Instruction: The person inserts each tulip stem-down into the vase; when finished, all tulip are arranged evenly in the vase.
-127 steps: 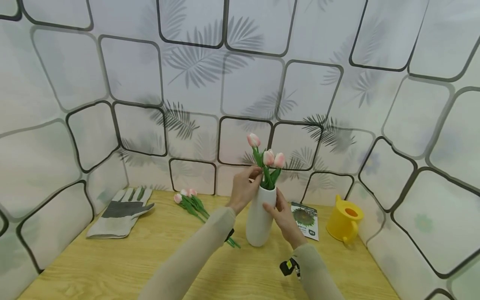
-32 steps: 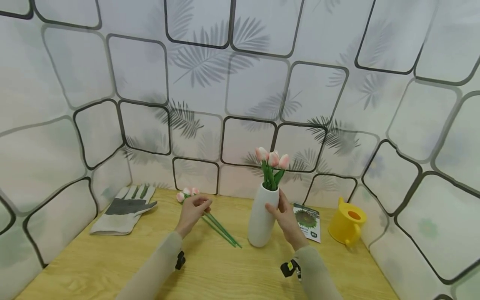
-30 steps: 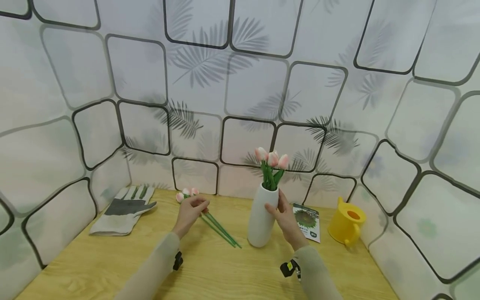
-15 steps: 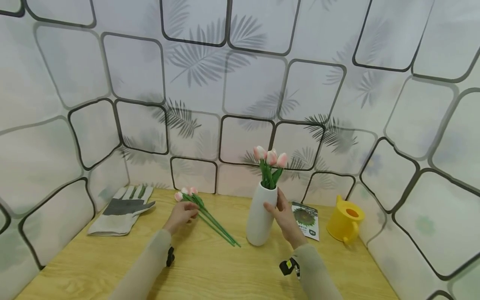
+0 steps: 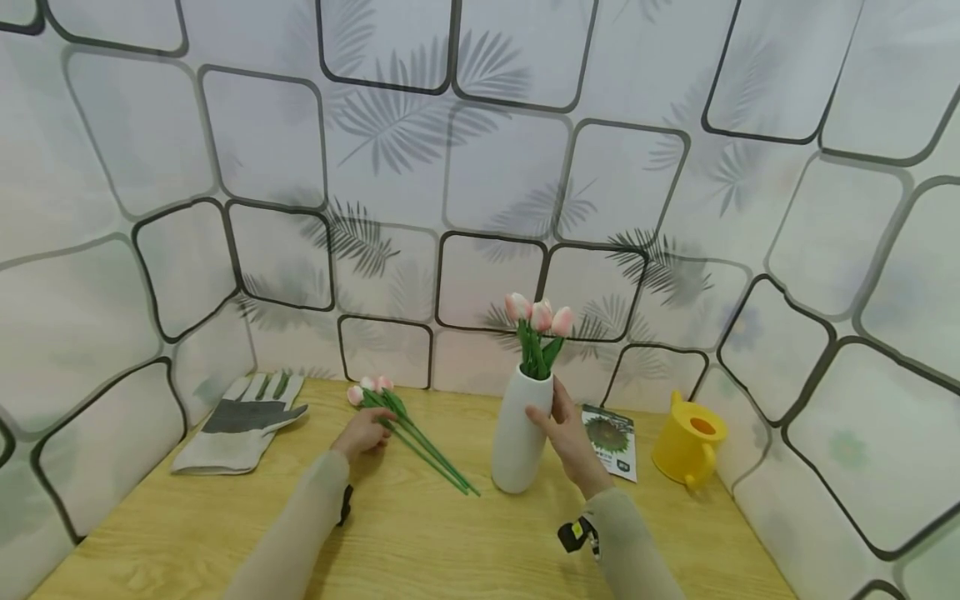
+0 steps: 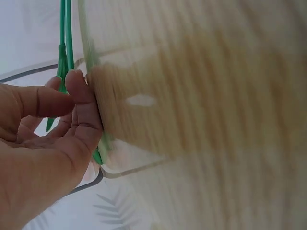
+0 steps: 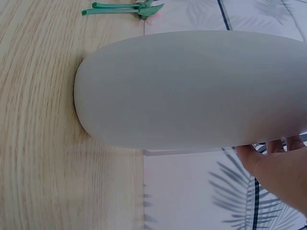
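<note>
My left hand (image 5: 363,434) is low over the table at three pink-and-white tulips (image 5: 386,397) lying there, its fingers curled at their leaves. In the left wrist view, a green leaf (image 6: 61,67) runs down between the thumb and fingers of the left hand (image 6: 57,124). My right hand (image 5: 567,427) grips a tall white vase (image 5: 517,433) near its top, thumb in front and fingers behind. Three more pink tulips (image 5: 540,317) rise from the vase, their lower stems hidden inside. In the right wrist view, the vase (image 7: 182,91) has its base on the table.
A grey-and-white work glove (image 5: 240,421) lies at the left. Behind the right hand is a seed packet (image 5: 611,442) with a flower picture, and a yellow watering can (image 5: 688,442) stands at the right. A patterned curtain (image 5: 495,183) borders the wooden table (image 5: 420,542).
My left hand has left the flowers in the vase and come left to the lying tulips. The leftmost tulip in the vase sits lower. My right hand stays on the vase.
</note>
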